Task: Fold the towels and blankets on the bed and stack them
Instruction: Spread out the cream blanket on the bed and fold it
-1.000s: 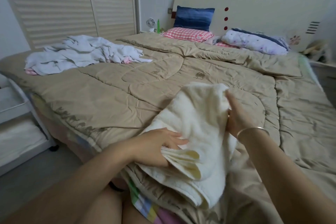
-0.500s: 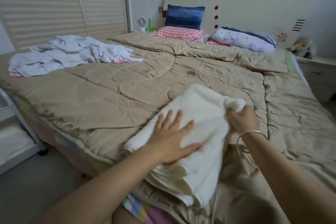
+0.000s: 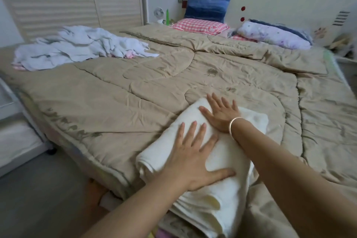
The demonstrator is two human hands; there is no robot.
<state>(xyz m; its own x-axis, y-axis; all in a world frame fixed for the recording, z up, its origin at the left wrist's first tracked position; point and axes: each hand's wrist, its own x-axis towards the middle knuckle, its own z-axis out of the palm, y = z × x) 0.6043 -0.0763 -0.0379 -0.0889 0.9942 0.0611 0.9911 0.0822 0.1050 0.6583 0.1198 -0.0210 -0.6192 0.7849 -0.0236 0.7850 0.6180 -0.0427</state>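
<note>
- Bed point(image 3: 154, 92): unfolded white pile point(image 3: 81, 48) lying far left.
- Cream towel point(image 3: 224, 155): folded, at near edge, centre.
- Left hand point(image 3: 193, 162), right hand point(image 3: 222, 116): fingers wide, flat, pressing towel; smoothing step.
- Next, likely: fetch pile item, fold, stack here.

You will find no word, number or brand here that can be read. The nearest thing to a mark is a small white rabbit emblem point(image 3: 212, 29) on the pink checked pillow point(image 3: 193, 24); any lettering there is too small to tell.
</note>
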